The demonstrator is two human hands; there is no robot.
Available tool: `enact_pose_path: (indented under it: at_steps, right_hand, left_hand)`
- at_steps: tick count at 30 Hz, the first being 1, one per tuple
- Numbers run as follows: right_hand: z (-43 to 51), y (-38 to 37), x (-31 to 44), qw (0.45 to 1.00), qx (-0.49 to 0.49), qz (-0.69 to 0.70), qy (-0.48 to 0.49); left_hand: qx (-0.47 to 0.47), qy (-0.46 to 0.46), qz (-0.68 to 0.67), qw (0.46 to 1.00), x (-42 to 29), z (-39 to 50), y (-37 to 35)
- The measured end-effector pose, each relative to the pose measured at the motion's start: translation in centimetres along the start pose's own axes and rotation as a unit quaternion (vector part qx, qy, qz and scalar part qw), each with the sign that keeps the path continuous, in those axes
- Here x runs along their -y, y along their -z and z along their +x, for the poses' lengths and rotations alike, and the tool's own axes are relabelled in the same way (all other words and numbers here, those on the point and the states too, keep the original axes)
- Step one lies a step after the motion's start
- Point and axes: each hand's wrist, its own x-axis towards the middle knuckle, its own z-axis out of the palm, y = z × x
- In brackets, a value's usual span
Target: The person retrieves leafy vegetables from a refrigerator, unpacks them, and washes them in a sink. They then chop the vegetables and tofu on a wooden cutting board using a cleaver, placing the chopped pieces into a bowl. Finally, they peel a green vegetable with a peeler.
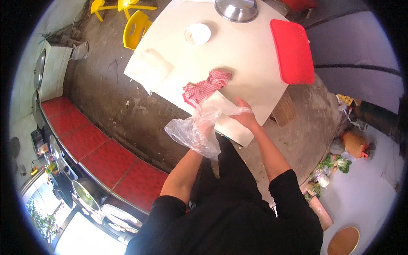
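A clear plastic bag (194, 137) hangs crumpled over my left hand (205, 129), which shows only dimly through the film, so its fingers cannot be made out. My right hand (245, 114) has the bag's other end between thumb and fingers at the near edge of the pale table (245, 57). Just beyond the bag lies a bunched red-and-white checked cloth (207, 86). Farther back on the tabletop stands a white bowl (197, 34). Part of the table under the bag and hands is hidden.
A metal basin (236, 9) sits at the table's far side, a red tray (293, 52) at its right edge. Yellow chairs (137, 28) stand beyond the left corner. A red-tiled ledge (105, 159) runs along the left; vegetables (342, 164) lie on the right.
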Motion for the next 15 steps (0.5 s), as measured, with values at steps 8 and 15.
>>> enact_pose_path:
  at_steps: [8, 15]
  right_hand:
    - [0.1, 0.7, 9.9, 0.987, 0.032, 0.159, 0.019]
    - [-2.3, 7.4, 22.3, 0.94, 0.207, 0.234, 0.139]
  left_hand:
    - [-0.036, 0.055, -0.206, 0.976, 1.8, -1.7, 0.3]
    - [0.134, 0.217, -0.632, 0.732, -5.4, -1.7, 3.0]
